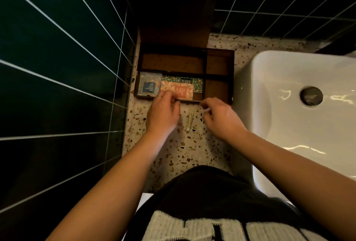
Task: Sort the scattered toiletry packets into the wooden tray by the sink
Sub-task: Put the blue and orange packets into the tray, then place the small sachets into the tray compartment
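Note:
A dark wooden tray [173,63] with several compartments stands on the terrazzo counter beside the sink. Its front left compartment holds a grey-blue packet [150,85], an orange packet [179,90] and a green patterned packet [197,84], which overlap. My left hand [163,113] and my right hand [221,119] pinch the two ends of a thin flat packet [187,101], seen edge-on at the tray's front rim. A small pale tube [190,121] lies on the counter between my hands.
A white basin [298,125] with a round drain plug [311,95] fills the right side. Dark green tiled walls [57,67] close the left and the back. A brown board stands upright behind the tray. The terrazzo counter [183,150] runs toward me.

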Available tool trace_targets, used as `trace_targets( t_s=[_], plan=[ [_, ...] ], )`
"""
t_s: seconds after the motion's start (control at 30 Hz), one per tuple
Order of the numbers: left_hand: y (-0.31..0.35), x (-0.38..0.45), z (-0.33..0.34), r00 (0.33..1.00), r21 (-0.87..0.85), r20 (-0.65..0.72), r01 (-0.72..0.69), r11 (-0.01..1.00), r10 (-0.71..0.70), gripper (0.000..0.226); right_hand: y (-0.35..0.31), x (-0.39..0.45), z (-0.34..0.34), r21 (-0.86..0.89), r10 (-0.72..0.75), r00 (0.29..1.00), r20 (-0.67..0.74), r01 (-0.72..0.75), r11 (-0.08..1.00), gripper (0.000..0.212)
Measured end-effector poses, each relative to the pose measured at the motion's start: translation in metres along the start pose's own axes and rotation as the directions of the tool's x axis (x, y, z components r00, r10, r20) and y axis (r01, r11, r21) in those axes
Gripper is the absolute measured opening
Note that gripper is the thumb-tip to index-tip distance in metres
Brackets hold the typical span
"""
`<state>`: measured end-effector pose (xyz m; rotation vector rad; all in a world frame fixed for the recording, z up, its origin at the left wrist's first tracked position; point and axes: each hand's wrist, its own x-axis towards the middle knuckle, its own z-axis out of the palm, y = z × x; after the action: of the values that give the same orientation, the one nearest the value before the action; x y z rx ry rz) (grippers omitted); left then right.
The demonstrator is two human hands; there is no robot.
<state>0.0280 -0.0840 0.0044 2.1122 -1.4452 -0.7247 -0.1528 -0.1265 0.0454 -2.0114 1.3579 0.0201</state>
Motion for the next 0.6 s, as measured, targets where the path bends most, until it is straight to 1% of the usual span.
trace_targets(
  t_s=[0.1,0.17,0.23,0.3,0.43,0.6],
  plan=[
    [0.002,-0.012,0.017,0.993,0.043,0.117,0.013,0.999,-0.018,0.018,0.008,-0.01,0.013,-0.134,0.063,0.993,0.096,-0.05,0.99,0.041],
    [0.002,-0.018,0.027,0.984,0.081,0.174,0.023,0.996,-0.037,0.023,0.009,-0.015,0.02,-0.267,0.133,0.976,0.17,-0.085,0.96,0.045],
    [0.002,-0.02,0.035,0.975,0.117,0.216,0.023,0.993,-0.048,0.025,0.009,-0.02,0.024,-0.418,0.174,0.963,0.206,-0.074,0.905,0.046],
    [0.003,-0.021,0.041,0.969,0.137,0.24,0.025,0.99,-0.057,0.026,0.011,-0.025,0.028,-0.508,0.18,0.959,0.218,-0.046,0.86,0.047],
    [0.007,-0.02,0.048,0.963,0.162,0.257,0.034,0.986,-0.076,0.028,0.02,-0.027,0.032,-0.541,0.188,0.955,0.23,-0.035,0.84,0.046],
    [0.006,-0.021,0.048,0.96,0.198,0.274,0.002,0.98,-0.058,0.026,0.025,-0.023,0.037,-0.525,0.133,0.972,0.194,-0.012,0.851,0.041]
  ],
)
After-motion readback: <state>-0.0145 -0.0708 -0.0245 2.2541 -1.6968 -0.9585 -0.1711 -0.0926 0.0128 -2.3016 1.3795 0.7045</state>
